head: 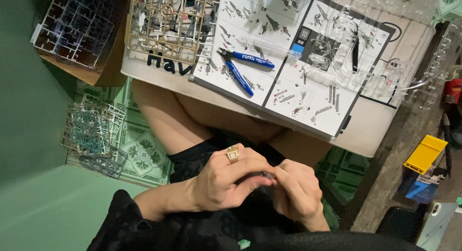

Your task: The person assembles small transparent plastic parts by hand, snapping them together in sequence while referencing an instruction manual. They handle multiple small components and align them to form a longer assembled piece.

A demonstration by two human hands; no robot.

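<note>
My left hand (228,181), with a gold ring on one finger, and my right hand (296,188) meet over my lap. Their fingertips pinch a tiny clear plastic part (268,176) between them; most of the part is hidden by my fingers. Ahead of my hands, a white board (375,130) rests across my knees. On it lie an open instruction sheet (288,49) with drawings and blue-handled nippers (240,68), which neither hand touches.
A gold parts frame (168,20) lies on the board's left. A dark parts frame (72,27) sits on a cardboard box at far left. Clear parts frames (94,130) lie on the patterned floor. A yellow box (426,154) is on the wooden ledge at right.
</note>
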